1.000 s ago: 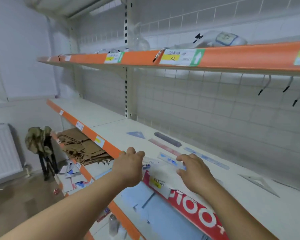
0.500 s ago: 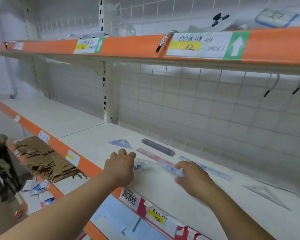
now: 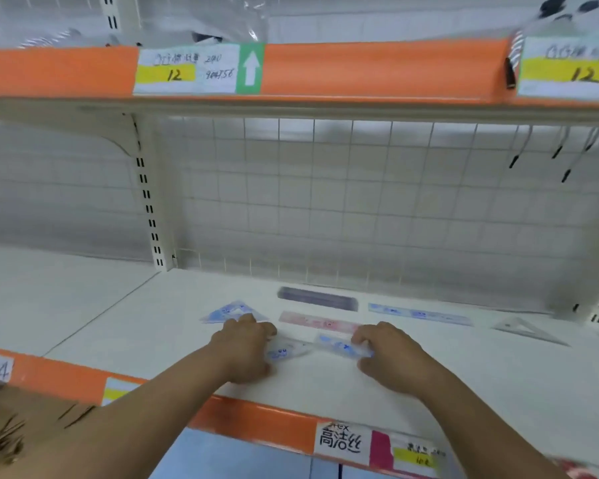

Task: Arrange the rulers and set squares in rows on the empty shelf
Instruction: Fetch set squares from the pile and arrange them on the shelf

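Our left hand [image 3: 244, 350] has its fingers [image 3: 256, 328] curled down on the near end of a clear ruler with blue print [image 3: 286, 350], pinching it against the shelf [image 3: 118, 326]; our right hand [image 3: 391, 357] closes its fingers [image 3: 360, 340] on a second blue-printed clear ruler [image 3: 339, 345], and the two pieces meet end to end between our hands. We judge we hold them low and flat like this so we can slide them square into a front row, parallel to the orange shelf edge [image 3: 256, 423].

Just behind our knuckles lies a pink ruler [image 3: 317, 321], and behind that a dark ruler [image 3: 317, 298] near the wire grid back [image 3: 325, 202]. A blue set square [image 3: 230, 311] sits just beyond our left hand, a long pale blue ruler [image 3: 419, 314] lies to the right of the dark one, and a clear set square [image 3: 526, 330] rests well apart at the far right. They already read as loose rows, so the task looks partly done.

We see no containers on this shelf; the things lie bare on the white board
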Demonstrator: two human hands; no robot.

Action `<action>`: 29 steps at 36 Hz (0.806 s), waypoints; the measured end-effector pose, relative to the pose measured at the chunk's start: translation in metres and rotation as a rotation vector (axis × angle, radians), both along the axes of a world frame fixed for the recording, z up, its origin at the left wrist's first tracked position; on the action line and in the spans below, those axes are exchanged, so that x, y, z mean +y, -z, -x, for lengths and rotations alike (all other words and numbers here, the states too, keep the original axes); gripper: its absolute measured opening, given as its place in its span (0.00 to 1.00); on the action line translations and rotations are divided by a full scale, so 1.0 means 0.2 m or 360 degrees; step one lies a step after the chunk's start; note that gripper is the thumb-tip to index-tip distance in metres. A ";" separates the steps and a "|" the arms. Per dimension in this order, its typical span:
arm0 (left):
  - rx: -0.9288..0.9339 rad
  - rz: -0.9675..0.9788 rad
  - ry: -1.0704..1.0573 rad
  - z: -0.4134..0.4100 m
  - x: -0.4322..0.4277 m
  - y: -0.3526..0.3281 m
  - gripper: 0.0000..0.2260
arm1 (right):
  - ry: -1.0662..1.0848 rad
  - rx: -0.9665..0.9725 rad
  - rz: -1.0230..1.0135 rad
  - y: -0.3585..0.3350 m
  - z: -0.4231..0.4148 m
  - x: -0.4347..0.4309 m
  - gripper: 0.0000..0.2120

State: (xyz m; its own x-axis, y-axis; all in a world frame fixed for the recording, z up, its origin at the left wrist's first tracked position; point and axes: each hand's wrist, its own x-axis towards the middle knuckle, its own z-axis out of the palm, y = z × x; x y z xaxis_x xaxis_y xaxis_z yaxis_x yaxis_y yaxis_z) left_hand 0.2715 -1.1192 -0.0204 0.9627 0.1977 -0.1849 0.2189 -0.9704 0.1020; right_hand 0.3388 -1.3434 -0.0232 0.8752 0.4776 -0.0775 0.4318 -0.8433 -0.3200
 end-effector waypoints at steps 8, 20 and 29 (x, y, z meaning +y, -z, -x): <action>0.0095 0.0103 0.0274 -0.03 0.03 0.03 0.31 | 0.0190 0.0144 0.0099 0.01 0.09 -0.10 0.18; 0.0061 0.0143 0.0437 -0.07 -0.07 0.05 0.31 | 0.0255 0.0170 0.0060 0.03 0.05 -0.24 0.17; 0.0129 0.0082 0.0428 -0.12 -0.08 0.06 0.32 | 0.0199 0.0186 -0.0069 0.05 0.00 -0.25 0.16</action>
State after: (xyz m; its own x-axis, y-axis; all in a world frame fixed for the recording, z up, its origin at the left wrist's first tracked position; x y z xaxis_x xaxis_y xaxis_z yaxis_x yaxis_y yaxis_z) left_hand 0.2953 -1.1343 -0.0331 0.9609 -0.0746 -0.2665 -0.0364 -0.9887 0.1456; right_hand 0.3393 -1.3940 -0.0330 0.9143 0.3704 -0.1641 0.2818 -0.8724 -0.3994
